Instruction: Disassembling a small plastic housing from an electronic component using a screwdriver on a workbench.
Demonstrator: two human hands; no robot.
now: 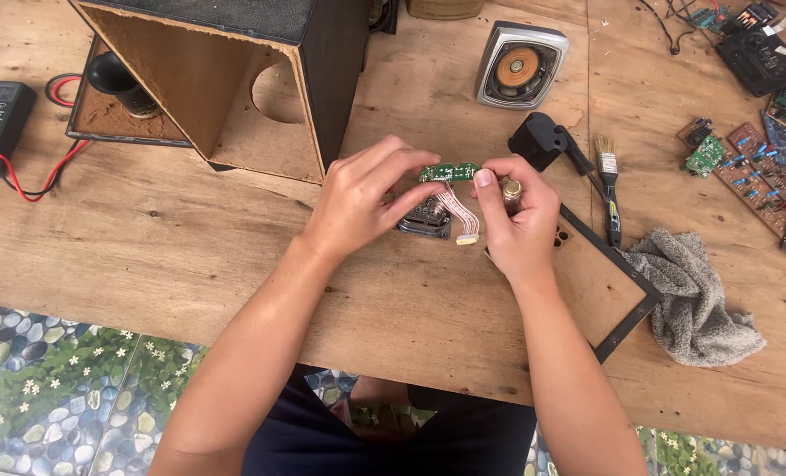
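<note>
Held between left hand [358, 198] and right hand [516, 216], both pinching: small green circuit board [448, 172], above the wooden desk [190, 256]. Pink ribbon cable [460, 216] hung below the fingers. Seemingly mid-inspection; next, probably steady grip needed for freeing the cable.

I'm looking down on a worn wooden tabletop [190, 256], grain and seams plain in even daylight. At seven o'clock the floor [49, 379] shows, patterned with blue pebbles, green leaves and small white flowers; more at five o'clock.
</note>
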